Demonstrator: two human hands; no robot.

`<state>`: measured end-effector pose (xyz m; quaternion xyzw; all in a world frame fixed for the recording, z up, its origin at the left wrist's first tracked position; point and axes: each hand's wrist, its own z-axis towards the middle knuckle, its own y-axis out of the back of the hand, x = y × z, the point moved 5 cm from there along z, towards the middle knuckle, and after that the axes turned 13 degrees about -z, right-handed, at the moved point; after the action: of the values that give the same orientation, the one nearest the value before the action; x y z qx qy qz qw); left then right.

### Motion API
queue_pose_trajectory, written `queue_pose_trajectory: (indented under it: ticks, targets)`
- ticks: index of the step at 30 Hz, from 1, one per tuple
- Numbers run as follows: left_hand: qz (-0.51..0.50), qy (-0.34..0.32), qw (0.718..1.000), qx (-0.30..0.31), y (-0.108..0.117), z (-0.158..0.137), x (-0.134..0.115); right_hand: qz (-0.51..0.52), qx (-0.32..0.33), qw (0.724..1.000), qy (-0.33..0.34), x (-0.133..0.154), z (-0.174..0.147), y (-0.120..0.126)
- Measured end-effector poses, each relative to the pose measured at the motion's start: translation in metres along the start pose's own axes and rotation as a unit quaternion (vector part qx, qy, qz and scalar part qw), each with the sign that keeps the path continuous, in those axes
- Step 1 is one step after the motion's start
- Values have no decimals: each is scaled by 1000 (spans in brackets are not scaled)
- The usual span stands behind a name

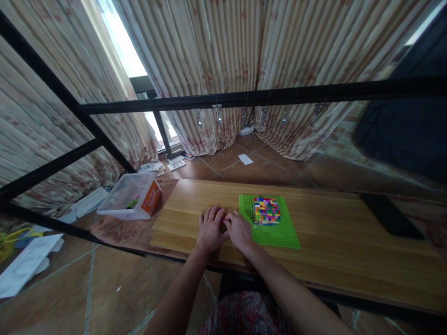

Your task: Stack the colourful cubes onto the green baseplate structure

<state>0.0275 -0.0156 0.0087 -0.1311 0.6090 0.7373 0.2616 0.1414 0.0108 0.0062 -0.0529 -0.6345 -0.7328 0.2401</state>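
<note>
On the wooden board, my left hand (210, 231) and my right hand (240, 229) meet, fingertips nearly touching. Small red and purple toy bricks (222, 217) peek out between them, gripped by the fingers of both hands and mostly covered. The left fingers curve forward over the board; the right thumb and forefinger are pinched together. Just right of my right hand lies a bright green studded baseplate (289, 235). A block of many-coloured toy bricks (267, 211) stands on its upper middle part.
A clear plastic bin (120, 214) with an orange label and some green pieces stands left of the wooden board (335, 232). A dark phone-like slab (391, 216) lies at the right. A black metal rail (244, 97) crosses beyond the board, before the curtains (223, 51).
</note>
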Motion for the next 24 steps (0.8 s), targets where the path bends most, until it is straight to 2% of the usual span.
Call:
queue_pose_trajectory:
  ticks: [5,8,10,13,15,17,20,24]
  targets:
    - [31,-15,999,-7,3,0,-1,128,-37,991,2,0,-10,16]
    - [38,-23,999,-16,4,0,-1,232,-76,970,-3,-18,-29,37]
    - [40,-29,999,-22,5,0,-1,294,-98,950,-44,-43,-45,50]
    - [42,-38,998,-29,6,1,0,375,-143,903,-154,-94,-68,66]
    - [42,-43,998,-30,6,2,1,385,-169,882,-214,-124,-75,75]
    - [44,-45,998,-30,6,3,2,384,-186,870,-247,-144,-75,82]
    - [49,-50,997,-28,5,4,3,377,-188,870,-255,-155,-63,87]
    - [57,-54,996,-32,4,3,5,317,-179,900,-240,-152,-46,89]
